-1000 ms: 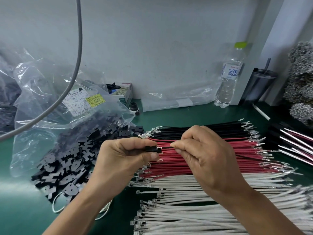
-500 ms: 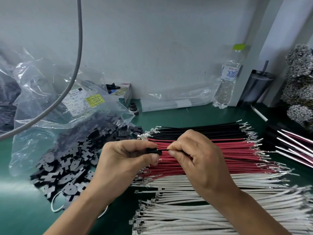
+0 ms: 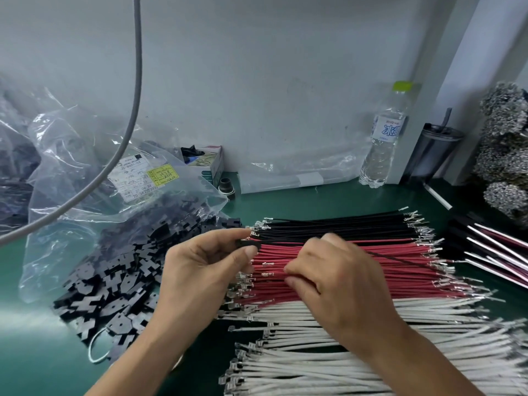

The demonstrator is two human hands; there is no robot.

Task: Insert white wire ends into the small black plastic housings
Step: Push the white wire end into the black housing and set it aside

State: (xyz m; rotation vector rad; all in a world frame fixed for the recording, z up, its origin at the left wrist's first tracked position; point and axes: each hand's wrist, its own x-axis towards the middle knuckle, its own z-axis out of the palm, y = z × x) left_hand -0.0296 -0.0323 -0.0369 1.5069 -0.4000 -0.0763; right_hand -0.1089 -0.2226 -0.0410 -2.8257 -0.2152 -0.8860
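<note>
One housing pinched in left hand grip.

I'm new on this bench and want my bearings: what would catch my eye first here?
The banded rows of wires across the green table: black wires at the back, red wires in the middle, white wires nearest. Above them the left hand pinches a small black housing, with the right hand beside it. Left of that, black housings spill from a clear plastic bag.

Right hand fingertips blurred, hiding whatever they hold; small black plastic housing mostly covered by left hand; white crimped wires cut off at bottom-right edge.
</note>
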